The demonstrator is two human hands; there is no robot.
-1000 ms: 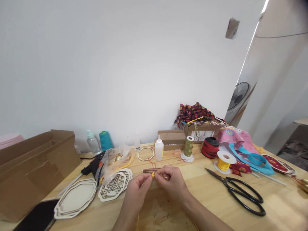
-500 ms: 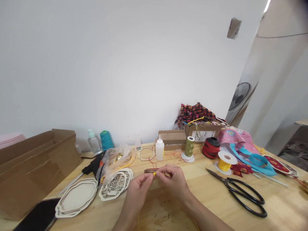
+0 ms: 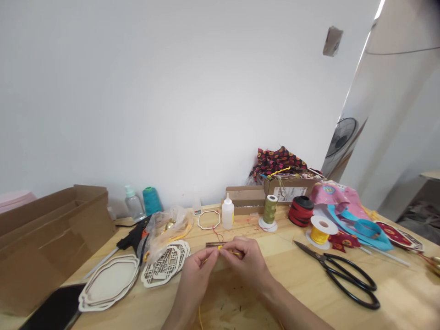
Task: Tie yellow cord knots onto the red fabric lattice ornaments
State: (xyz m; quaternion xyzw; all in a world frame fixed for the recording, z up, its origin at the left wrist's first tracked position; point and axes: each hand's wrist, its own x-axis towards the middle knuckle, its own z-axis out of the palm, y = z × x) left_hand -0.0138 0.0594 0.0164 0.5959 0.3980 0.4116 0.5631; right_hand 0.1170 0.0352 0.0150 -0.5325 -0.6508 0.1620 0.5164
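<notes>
Both hands meet over the middle of the table, pinching a thin yellow cord [image 3: 220,248]. My left hand [image 3: 198,271] is closed, thumb and forefinger on the cord's left part. From the right, my right hand [image 3: 248,261] grips it a short way off, fingers curled. A small yellow knot or loop shows between the fingertips. Just behind the fingers lies a narrow dark brown strip [image 3: 213,244], partly covered by my right hand; what it belongs to is unclear. Red thread [image 3: 219,233] runs from it toward a pale scalloped frame [image 3: 199,221]. More yellow cord hangs below my left wrist.
Large black-handled scissors [image 3: 343,275] lie at right, near a yellow cord spool [image 3: 319,233]. A glue bottle [image 3: 227,211] and an olive thread spool [image 3: 270,210] stand behind. Wooden lattice pieces [image 3: 161,266], stacked scalloped plates [image 3: 110,282] and a cardboard box [image 3: 55,243] are at left.
My fingertips have shifted slightly closer together on the yellow cord, still pinching it. The cord below my left wrist shows a little more. The view has moved slightly.
</notes>
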